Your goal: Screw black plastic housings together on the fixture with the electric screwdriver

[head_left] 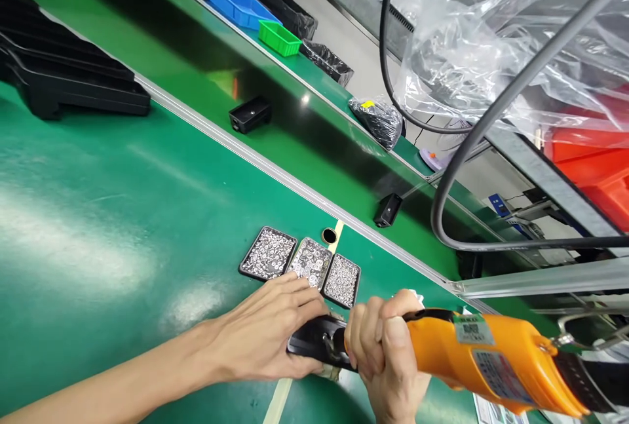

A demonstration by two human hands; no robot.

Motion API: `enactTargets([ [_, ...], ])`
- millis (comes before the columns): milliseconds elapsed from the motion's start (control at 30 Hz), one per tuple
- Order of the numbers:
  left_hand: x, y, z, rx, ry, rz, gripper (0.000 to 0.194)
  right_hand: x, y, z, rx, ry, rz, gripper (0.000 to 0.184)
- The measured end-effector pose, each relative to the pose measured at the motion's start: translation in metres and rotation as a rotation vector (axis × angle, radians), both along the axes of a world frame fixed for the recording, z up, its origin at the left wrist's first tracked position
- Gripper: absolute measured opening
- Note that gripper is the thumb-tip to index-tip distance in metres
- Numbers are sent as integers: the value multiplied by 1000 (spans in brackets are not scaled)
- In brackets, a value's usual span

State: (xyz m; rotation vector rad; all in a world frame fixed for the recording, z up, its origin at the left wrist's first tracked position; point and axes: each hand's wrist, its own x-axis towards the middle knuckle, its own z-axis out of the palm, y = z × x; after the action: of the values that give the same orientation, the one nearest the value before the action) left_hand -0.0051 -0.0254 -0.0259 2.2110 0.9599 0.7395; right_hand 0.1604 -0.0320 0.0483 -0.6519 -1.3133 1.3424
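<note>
My right hand (pixel 390 352) is wrapped around an orange electric screwdriver (pixel 472 352), which lies nearly level with its front end toward the left. That end is at a black plastic housing (pixel 314 340); my fist hides the tip of the bit. My left hand (pixel 280 329) grips the housing from the left, fingers over its far edge and thumb along its near edge. Beneath the housing a lighter block (pixel 330 371) shows in part. Just beyond my left fingers stand three shallow black trays of small metal parts: a left tray (pixel 268 253), a middle tray (pixel 310 260) and a right tray (pixel 343 280).
A small round black-centred piece (pixel 329 235) lies behind the trays. Past a metal rail, two black housings (pixel 250 114) (pixel 388 210) rest on a green conveyor belt (pixel 196 83). Stacked black trays (pixel 69 63) stand at left. A thick grey cable (pixel 455 168) loops at right.
</note>
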Motion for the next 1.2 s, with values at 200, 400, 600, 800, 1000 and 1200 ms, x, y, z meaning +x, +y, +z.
enactTargets([
  [200, 1, 1, 2, -14, 8, 16, 38, -3, 2, -5, 72, -1, -48, 5],
  [400, 1, 2, 2, -10, -13, 9, 37, -2, 3, -6, 45, 32, -4, 22],
  [600, 1, 2, 0, 1, -29, 12, 37, 1, 2, -7, 42, 33, -12, 18],
  [800, 2, 1, -1, 7, -9, 5, 37, 3, -1, -19, 49, 17, -37, 23],
  [1000, 3, 0, -1, -6, 8, 33, 37, 4, -1, 8, 60, -67, -39, 14],
  [1200, 0, -2, 10, -34, 167, 15, 42, 21, 49, 35, 275, -23, -392, 11],
])
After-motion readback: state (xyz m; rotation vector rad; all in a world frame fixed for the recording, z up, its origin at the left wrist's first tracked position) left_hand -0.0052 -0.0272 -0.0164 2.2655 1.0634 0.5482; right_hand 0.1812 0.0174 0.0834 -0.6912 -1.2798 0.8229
